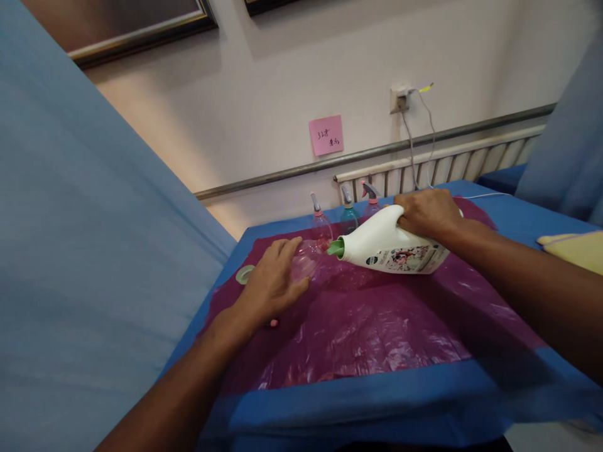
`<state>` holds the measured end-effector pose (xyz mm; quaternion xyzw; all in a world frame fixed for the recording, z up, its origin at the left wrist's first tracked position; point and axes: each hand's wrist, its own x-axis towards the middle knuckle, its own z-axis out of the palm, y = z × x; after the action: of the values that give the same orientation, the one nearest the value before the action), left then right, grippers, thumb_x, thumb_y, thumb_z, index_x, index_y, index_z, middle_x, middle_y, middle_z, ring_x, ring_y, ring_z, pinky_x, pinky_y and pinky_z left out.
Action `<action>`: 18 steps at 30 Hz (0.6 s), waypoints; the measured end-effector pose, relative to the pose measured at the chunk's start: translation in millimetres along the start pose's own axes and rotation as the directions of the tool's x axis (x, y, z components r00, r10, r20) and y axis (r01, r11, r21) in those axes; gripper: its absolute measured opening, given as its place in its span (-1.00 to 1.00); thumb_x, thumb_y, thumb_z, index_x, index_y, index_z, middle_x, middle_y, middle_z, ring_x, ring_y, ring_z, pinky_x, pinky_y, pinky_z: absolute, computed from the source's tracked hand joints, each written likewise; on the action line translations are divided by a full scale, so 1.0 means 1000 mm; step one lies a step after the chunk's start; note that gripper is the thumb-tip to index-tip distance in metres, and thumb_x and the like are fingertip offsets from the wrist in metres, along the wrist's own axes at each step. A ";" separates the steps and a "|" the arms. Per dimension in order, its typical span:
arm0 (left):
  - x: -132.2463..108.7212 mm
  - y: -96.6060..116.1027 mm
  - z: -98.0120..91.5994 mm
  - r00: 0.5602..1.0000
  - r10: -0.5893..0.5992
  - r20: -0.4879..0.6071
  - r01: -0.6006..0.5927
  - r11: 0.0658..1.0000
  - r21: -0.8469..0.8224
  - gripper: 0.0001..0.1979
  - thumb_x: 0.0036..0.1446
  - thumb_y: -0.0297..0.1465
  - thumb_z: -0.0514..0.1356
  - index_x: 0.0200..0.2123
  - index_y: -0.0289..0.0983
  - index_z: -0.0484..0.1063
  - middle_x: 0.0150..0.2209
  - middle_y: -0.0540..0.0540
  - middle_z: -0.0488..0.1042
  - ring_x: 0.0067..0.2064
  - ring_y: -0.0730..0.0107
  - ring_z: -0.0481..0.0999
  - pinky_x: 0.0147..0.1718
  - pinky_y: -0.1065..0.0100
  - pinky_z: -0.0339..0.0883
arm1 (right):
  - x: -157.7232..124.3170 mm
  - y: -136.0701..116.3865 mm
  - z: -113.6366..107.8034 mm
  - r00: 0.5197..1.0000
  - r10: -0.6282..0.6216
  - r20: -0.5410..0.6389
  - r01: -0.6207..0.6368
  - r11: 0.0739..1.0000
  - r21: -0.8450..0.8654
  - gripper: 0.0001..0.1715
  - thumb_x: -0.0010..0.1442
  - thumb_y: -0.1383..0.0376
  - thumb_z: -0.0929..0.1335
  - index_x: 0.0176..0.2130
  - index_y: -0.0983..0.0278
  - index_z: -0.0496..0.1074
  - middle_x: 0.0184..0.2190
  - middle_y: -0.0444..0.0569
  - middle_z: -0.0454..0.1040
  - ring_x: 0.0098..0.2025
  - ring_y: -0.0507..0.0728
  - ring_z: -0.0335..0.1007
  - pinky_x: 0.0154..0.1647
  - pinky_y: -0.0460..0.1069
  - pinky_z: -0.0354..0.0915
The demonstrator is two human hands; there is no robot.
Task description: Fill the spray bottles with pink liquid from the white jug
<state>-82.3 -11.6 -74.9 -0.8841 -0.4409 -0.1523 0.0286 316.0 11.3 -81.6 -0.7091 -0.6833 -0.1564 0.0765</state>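
Observation:
My left hand (276,276) is wrapped round a clear pinkish spray bottle (308,256) without its spray head, tilted so its pink neck points right. In my right hand (424,212) is the handle of a white detergent jug (384,242), tipped on its side. The jug's green pouring spout (336,248) meets the bottle's neck; whether liquid is flowing I cannot tell. Left of the bottle lies a pale green cap (244,274). A small pink piece (274,323) shows beside my left wrist, mostly hidden by it.
Behind the hands stand a pink spray bottle (321,223), a teal spray bottle (349,216) and another spray bottle (370,199). A purple plastic sheet (377,320) covers the blue table (358,402). Blue curtains (85,238), a radiator (452,164) and a yellow cloth (575,250) surround it.

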 end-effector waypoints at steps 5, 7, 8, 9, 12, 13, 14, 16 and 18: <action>-0.004 0.000 0.000 0.999 -0.016 0.042 0.013 0.997 0.079 -0.24 0.36 -0.30 0.36 0.54 -0.17 0.21 0.44 -0.34 0.42 0.43 -0.26 0.51 0.36 -0.20 0.55 | 0.002 -0.002 0.001 1.000 -0.004 0.016 0.003 1.000 0.003 -0.43 0.53 -0.03 0.26 0.12 0.15 0.73 -0.10 0.21 0.78 -0.10 0.39 0.67 -0.19 0.12 0.19; -0.005 -0.001 0.001 0.998 -0.015 0.053 0.009 0.994 0.112 -0.22 0.34 -0.32 0.38 0.54 -0.19 0.21 0.45 -0.35 0.42 0.43 -0.26 0.51 0.36 -0.18 0.55 | 0.003 -0.002 0.001 1.000 -0.004 0.022 0.004 1.000 0.004 -0.45 0.52 -0.01 0.27 0.13 0.14 0.73 -0.11 0.21 0.78 -0.10 0.39 0.67 -0.19 0.13 0.19; -0.005 -0.001 0.002 0.998 -0.013 0.057 0.006 0.992 0.125 -0.21 0.33 -0.32 0.38 0.54 -0.19 0.21 0.44 -0.35 0.42 0.43 -0.26 0.51 0.36 -0.18 0.55 | 0.003 -0.003 0.002 1.000 -0.005 0.023 0.005 1.000 0.006 -0.45 0.51 -0.01 0.28 0.14 0.14 0.73 -0.10 0.21 0.78 -0.10 0.39 0.67 -0.18 0.13 0.19; -0.005 -0.001 0.002 0.998 -0.011 0.060 0.003 0.991 0.137 -0.21 0.33 -0.33 0.39 0.54 -0.18 0.22 0.44 -0.35 0.43 0.42 -0.26 0.52 0.35 -0.18 0.56 | 0.003 -0.003 0.002 1.000 -0.009 0.021 0.008 1.000 0.011 -0.45 0.52 -0.01 0.28 0.15 0.14 0.73 -0.10 0.21 0.78 -0.10 0.39 0.67 -0.18 0.13 0.19; -0.005 -0.001 0.002 0.998 -0.011 0.067 0.000 0.987 0.158 -0.22 0.34 -0.31 0.39 0.53 -0.15 0.23 0.43 -0.33 0.45 0.39 -0.26 0.54 0.32 -0.19 0.58 | 0.004 -0.002 0.004 1.000 -0.023 0.012 0.022 0.999 0.029 -0.45 0.54 -0.02 0.26 0.14 0.14 0.72 -0.08 0.23 0.78 -0.11 0.40 0.67 -0.18 0.15 0.18; -0.005 0.000 0.002 0.997 -0.013 0.071 0.001 0.986 0.164 -0.23 0.34 -0.31 0.39 0.53 -0.15 0.23 0.43 -0.33 0.45 0.38 -0.26 0.54 0.31 -0.20 0.58 | 0.005 -0.002 0.004 1.000 -0.025 0.009 0.024 0.999 0.031 -0.44 0.54 -0.03 0.26 0.14 0.14 0.72 -0.08 0.23 0.78 -0.11 0.41 0.67 -0.19 0.15 0.17; -0.005 0.000 0.001 0.997 -0.014 0.075 0.001 0.986 0.170 -0.23 0.35 -0.31 0.39 0.54 -0.15 0.22 0.43 -0.34 0.44 0.39 -0.26 0.54 0.32 -0.20 0.58 | 0.005 -0.002 0.005 1.000 -0.025 0.009 0.024 0.999 0.030 -0.44 0.55 -0.03 0.26 0.13 0.14 0.73 -0.09 0.23 0.78 -0.11 0.41 0.67 -0.19 0.15 0.18; -0.005 -0.001 0.000 0.997 -0.006 0.083 -0.009 0.985 0.175 -0.22 0.35 -0.31 0.38 0.55 -0.15 0.21 0.44 -0.36 0.43 0.40 -0.28 0.52 0.33 -0.22 0.56 | 0.005 -0.002 0.005 1.000 -0.017 0.011 0.017 1.000 0.023 -0.44 0.54 -0.03 0.25 0.12 0.13 0.73 -0.10 0.23 0.77 -0.11 0.41 0.66 -0.20 0.15 0.19; -0.004 -0.002 -0.001 0.996 0.012 0.089 -0.028 0.984 0.174 -0.21 0.36 -0.31 0.37 0.56 -0.16 0.20 0.45 -0.38 0.43 0.41 -0.30 0.51 0.35 -0.25 0.54 | 0.005 -0.002 0.005 1.000 -0.014 0.017 0.013 1.000 0.017 -0.45 0.54 -0.02 0.26 0.13 0.12 0.73 -0.10 0.22 0.77 -0.10 0.40 0.65 -0.20 0.14 0.19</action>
<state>-86.4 -13.8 -74.9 -0.8884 -0.4445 -0.0735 0.0884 314.8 18.1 -84.9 -0.7051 -0.6900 -0.1449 0.0755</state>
